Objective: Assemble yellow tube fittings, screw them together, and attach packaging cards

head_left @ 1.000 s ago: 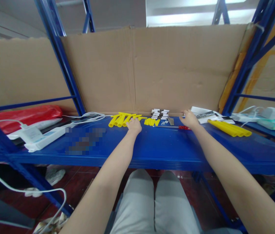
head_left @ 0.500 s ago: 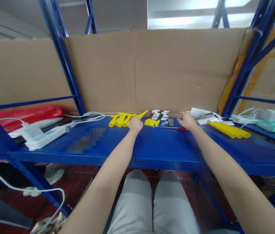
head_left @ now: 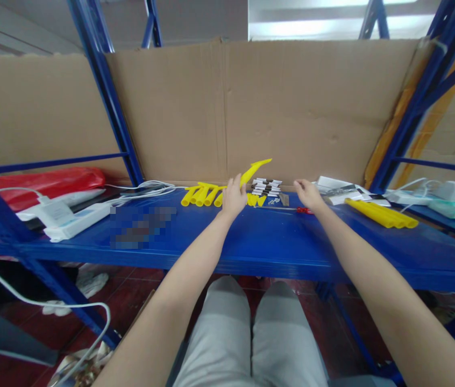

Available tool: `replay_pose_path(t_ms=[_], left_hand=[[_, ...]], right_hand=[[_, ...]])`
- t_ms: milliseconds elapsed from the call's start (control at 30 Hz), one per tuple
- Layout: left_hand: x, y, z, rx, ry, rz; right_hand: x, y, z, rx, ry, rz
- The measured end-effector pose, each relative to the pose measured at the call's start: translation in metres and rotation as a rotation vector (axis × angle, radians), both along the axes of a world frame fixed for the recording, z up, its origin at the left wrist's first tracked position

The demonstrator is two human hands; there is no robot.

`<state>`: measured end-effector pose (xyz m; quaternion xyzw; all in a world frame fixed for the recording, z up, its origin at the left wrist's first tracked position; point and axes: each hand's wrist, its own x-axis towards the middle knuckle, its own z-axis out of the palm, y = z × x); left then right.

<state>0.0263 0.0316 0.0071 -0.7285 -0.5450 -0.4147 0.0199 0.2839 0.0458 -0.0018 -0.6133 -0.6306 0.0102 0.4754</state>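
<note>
My left hand [head_left: 234,196] is closed around a yellow plastic piece [head_left: 253,171], raised off the shelf with its tapered end pointing up and right. Several similar yellow tubular pieces [head_left: 200,195] lie in a row to that hand's left. Just right of it are small yellow wedge-like pieces [head_left: 256,200] and a stack of black-and-white items [head_left: 267,187]. My right hand [head_left: 307,194] has thumb and fingers pinched together above the shelf; anything between them is too small to make out. Below it lies a screwdriver [head_left: 303,210] with a red handle, its shaft pointing left.
Yellow tubes [head_left: 381,213] and clear-and-white packets [head_left: 342,192] lie on the blue shelf [head_left: 268,242] at right. A white power strip [head_left: 78,221], cables [head_left: 153,188] and a red bag [head_left: 50,185] are at left. Cardboard [head_left: 292,107] stands behind; blue posts [head_left: 108,107] flank it.
My left hand has lifted the yellow piece from the row and moved it right, tilting its tip upward. My right hand has drawn its fingers together and risen slightly above the screwdriver.
</note>
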Motion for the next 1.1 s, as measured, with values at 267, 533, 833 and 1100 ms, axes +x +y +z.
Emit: replay_pose_path(t_ms=[267, 533, 833, 1100], left_hand=[[0.011, -0.01, -0.008, 0.091, 0.216, -0.416], [0.015, -0.017, -0.007, 0.071, 0.303, -0.459], [0.014, -0.02, -0.007, -0.08, 0.38, -0.431], [0.016, -0.018, -0.009, -0.099, 0.407, -0.421]], right_hand=[[-0.032, -0.022, 0.015, -0.129, 0.814, 0.405], [-0.035, -0.026, 0.019, -0.089, 0.976, 0.384], [-0.042, -0.032, 0.024, -0.241, 1.019, 0.408], [-0.054, -0.035, 0.017, -0.518, 0.889, 0.502]])
